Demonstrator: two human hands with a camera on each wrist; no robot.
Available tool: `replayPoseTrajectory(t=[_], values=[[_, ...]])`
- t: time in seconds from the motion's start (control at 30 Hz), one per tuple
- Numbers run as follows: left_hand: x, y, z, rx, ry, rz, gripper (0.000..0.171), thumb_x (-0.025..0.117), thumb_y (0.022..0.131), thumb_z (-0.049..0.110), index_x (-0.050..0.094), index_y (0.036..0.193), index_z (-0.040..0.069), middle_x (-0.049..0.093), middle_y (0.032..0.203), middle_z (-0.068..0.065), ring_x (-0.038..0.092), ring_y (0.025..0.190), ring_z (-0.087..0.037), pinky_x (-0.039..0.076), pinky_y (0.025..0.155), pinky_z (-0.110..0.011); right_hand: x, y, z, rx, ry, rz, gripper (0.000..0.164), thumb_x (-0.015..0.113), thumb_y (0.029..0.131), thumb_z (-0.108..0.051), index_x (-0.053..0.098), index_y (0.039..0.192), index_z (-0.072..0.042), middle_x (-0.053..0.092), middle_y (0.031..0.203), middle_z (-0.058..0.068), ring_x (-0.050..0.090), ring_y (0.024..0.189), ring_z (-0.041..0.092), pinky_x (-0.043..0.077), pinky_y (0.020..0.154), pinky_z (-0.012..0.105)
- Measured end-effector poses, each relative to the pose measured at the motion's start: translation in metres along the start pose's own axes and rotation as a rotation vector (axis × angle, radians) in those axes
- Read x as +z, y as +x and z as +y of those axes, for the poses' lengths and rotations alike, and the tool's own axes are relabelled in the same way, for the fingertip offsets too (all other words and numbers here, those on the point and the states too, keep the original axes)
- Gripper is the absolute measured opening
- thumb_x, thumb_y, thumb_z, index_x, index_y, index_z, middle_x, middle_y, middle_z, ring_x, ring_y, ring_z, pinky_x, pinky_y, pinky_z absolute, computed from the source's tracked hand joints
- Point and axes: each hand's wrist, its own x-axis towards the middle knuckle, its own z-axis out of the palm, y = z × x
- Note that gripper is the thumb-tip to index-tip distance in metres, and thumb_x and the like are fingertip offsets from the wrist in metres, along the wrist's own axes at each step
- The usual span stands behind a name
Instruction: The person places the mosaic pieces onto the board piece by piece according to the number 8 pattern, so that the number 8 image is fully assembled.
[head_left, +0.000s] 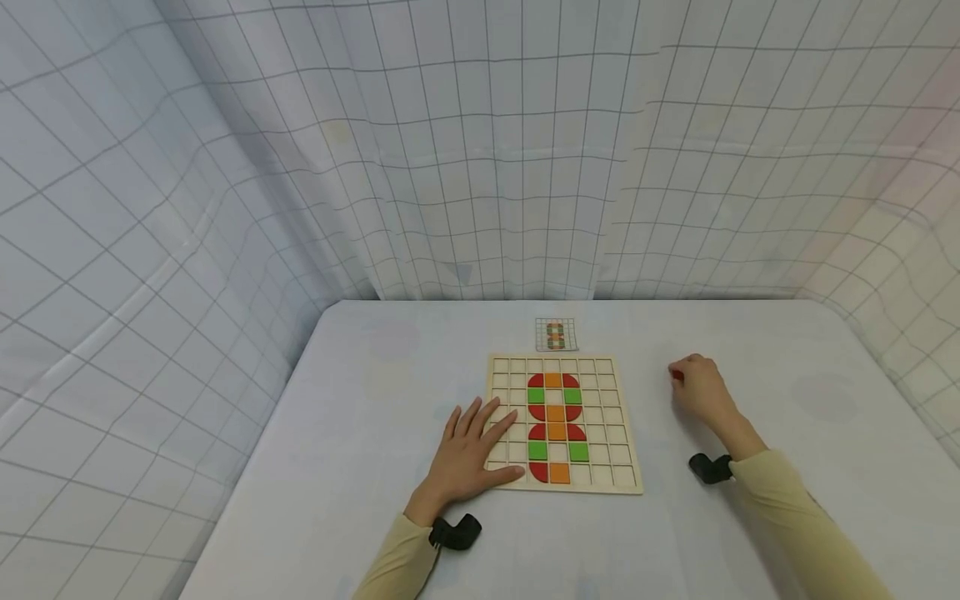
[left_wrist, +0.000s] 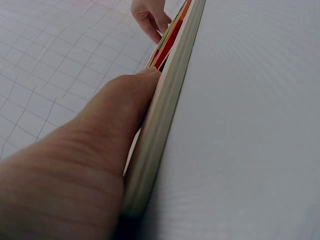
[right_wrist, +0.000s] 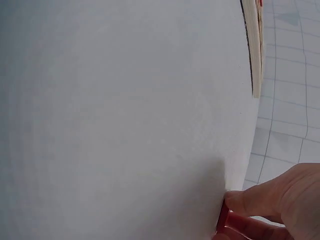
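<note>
A pale wooden grid board (head_left: 622, 454) lies on the white table. On it, red rounded pieces (head_left: 538, 472), green squares (head_left: 537, 451) and orange squares (head_left: 559, 473) form a figure like an 8. My left hand (head_left: 467, 458) rests on the board's left side, fingers spread, the thumb lying along the near edge. To the right of the board, my right hand (head_left: 705, 392) pinches a small red piece (right_wrist: 223, 216) between thumb and fingers, just above or at the table; its full shape is hidden by the fingers.
Behind the board lies a small card (head_left: 556, 334) printed with a similar grid pattern. White checked curtains (head_left: 480, 167) stand around the back and sides of the table (head_left: 360, 400). Each wrist carries a black device (head_left: 457, 532).
</note>
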Motion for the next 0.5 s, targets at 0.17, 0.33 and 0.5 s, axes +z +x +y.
replayPoseTrajectory(t=[0.17,0.33,0.5], values=[[0.000,0.000,0.000,0.002,0.010,0.002,0.080,0.055,0.084,0.064,0.031,0.150,0.026,0.019,0.156,-0.004,0.009,0.142,-0.030,0.002,0.110,-0.052,-0.003,-0.003,-0.004,0.024,0.002,-0.027,0.018,0.057,0.082,0.011,0.063,0.098,0.020,0.055,0.092,0.032,0.053,0.086,0.046,0.045,0.074,0.053],[0.001,0.000,0.000,0.010,0.012,0.008,0.080,0.055,0.084,0.064,0.031,0.150,0.025,0.020,0.155,-0.005,0.010,0.142,-0.030,0.003,0.110,-0.052,-0.007,-0.008,-0.002,0.062,0.031,-0.054,0.014,0.065,0.081,0.006,0.064,0.092,0.015,0.052,0.083,0.023,0.052,0.077,0.035,0.045,0.066,0.046],[0.001,0.000,0.000,0.007,0.009,0.008,0.080,0.055,0.084,0.064,0.031,0.150,0.025,0.020,0.156,-0.005,0.010,0.142,-0.030,0.003,0.110,-0.052,-0.012,-0.014,0.006,0.081,0.088,-0.047,0.014,0.072,0.081,-0.003,0.064,0.084,0.008,0.054,0.076,0.014,0.051,0.071,0.028,0.043,0.060,0.039]])
